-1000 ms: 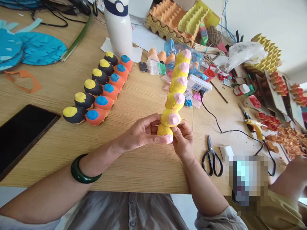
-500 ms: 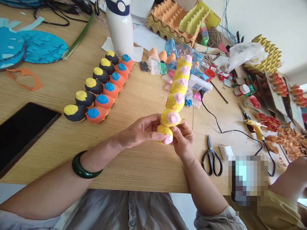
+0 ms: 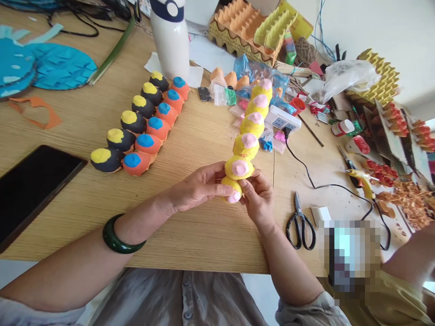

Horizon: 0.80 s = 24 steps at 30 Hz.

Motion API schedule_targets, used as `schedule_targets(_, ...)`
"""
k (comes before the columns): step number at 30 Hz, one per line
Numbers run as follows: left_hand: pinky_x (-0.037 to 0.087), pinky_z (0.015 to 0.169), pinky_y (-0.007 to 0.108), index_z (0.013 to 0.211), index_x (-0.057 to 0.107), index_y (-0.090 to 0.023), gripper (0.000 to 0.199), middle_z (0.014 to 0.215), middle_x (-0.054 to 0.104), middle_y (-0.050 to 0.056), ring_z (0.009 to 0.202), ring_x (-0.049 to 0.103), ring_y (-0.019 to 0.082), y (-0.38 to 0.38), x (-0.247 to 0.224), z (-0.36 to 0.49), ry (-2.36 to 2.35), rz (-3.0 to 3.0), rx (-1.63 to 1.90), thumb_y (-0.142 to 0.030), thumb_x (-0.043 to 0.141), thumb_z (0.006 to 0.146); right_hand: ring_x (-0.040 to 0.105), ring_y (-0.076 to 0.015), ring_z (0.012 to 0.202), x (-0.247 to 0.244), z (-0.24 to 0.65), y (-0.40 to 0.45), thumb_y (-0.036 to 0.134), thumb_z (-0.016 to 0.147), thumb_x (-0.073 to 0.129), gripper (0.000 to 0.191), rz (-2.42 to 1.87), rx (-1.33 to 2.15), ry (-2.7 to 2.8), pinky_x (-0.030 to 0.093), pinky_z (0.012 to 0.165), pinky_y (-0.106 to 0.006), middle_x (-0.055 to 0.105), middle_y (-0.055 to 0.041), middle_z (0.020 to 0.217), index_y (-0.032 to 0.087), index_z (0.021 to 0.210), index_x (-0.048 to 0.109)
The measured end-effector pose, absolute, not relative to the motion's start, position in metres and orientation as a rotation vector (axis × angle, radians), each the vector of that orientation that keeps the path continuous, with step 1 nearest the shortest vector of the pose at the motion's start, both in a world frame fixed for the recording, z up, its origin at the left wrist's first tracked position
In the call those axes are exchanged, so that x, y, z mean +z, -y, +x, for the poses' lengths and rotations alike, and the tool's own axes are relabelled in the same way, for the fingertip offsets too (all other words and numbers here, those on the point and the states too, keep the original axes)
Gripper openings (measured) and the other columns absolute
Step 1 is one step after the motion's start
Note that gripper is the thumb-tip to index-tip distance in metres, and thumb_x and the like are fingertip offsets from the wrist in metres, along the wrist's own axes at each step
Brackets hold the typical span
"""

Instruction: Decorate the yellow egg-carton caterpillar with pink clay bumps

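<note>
Light wood tabletop (image 3: 204, 235) crowded with craft supplies fills the head-worn view. At its centre, the person holds a caterpillar made from a strip of six yellow-painted egg-carton cups (image 3: 246, 136), each with a pink spot. It is lifted off the table and slants away from the person, its far end just beside a white power strip (image 3: 282, 120).

Both hands grasp the near end. The left hand (image 3: 200, 185), with a dark green bangle (image 3: 124, 236) on its wrist, curls around the caterpillar from the left. The right hand (image 3: 258, 197) closes on the same end from the other side, touching the left fingertips.

Left of the hands lie two touching rows of painted cups: black cups with yellow spots (image 3: 132, 123) and orange cups with blue spots (image 3: 147, 142). Farther left are a black phone (image 3: 30, 194) and blue paper discs (image 3: 57, 68). Beyond them stand a white bottle (image 3: 170, 40) and stacked egg trays (image 3: 241, 31).

To the right lie black-handled scissors (image 3: 300, 231) and a yellow hot glue gun (image 3: 362, 182). Beside the scissors sits a pixelated object (image 3: 350, 256). At the right edge, another person's forearm (image 3: 414, 260) reaches in, separate from the two hands.
</note>
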<state>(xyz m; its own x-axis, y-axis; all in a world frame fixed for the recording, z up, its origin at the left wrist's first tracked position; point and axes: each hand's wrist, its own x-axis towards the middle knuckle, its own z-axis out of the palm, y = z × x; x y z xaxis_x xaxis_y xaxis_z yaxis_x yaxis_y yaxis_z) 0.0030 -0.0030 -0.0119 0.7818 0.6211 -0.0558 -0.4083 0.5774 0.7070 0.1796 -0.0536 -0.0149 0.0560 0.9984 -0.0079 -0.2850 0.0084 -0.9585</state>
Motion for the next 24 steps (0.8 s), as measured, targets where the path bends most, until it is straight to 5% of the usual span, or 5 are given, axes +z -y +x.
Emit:
schedule_targets(9, 0.058, 0.089, 0.026, 0.125, 0.078, -0.024, 0.042, 0.114, 0.076, 0.005, 0.101, 0.07, 0.015, 0.0033, -0.0106, 0.0067, -0.297, 0.719, 0.653, -0.013, 0.086, 0.085, 0.048, -0.0092, 0.06, -0.0199, 0.1833, 0.0521, 0.05, 0.083, 0.087, 0.028, -1.114, 1.272, 0.919, 0.039, 0.046, -0.02, 0.062, 0.003, 0.081, 0.027, 0.092, 0.073)
schedule_targets(24, 0.058, 0.093, 0.029, 0.128, 0.076, -0.024, 0.041, 0.123, 0.077, 0.007, 0.107, 0.073, 0.019, 0.0036, -0.0155, 0.0049, -0.321, 0.694, 0.638, -0.026, 0.085, 0.088, 0.042, -0.0067, 0.05, -0.0129, 0.1811, 0.0505, 0.05, 0.078, 0.088, 0.034, -1.14, 1.361, 0.792, 0.032, 0.039, -0.019, 0.064, 0.0051, 0.075, 0.025, 0.093, 0.07)
